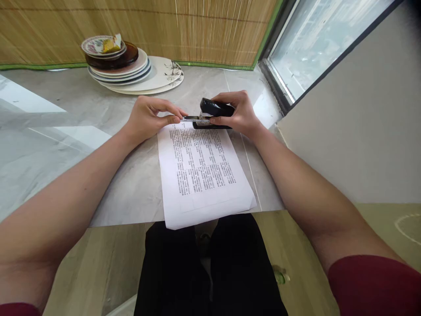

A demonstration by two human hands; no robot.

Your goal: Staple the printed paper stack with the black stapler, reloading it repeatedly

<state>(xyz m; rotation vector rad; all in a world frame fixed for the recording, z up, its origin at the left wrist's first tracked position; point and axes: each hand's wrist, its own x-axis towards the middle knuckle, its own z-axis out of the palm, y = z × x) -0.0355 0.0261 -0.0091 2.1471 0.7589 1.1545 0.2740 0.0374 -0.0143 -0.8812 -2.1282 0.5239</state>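
A black stapler (217, 107) is held above the far end of a printed sheet, its top arm raised from the base and a thin metal rail showing between them. My right hand (239, 112) is closed around its rear part, thumb low and fingers over the top. My left hand (149, 116) pinches the front end of the rail with thumb and fingertips; whether staples lie there is too small to tell. Beneath both hands, the white printed paper (200, 175) lies on the counter, its near edge hanging slightly over the front.
Stacked plates (144, 74) stand at the back left, a small patterned dish (94, 45) with a yellow piece on top. Behind is a bamboo blind (210, 30). A window (305, 48) and a pale wall (355, 131) bound the right side of the grey counter (131, 180).
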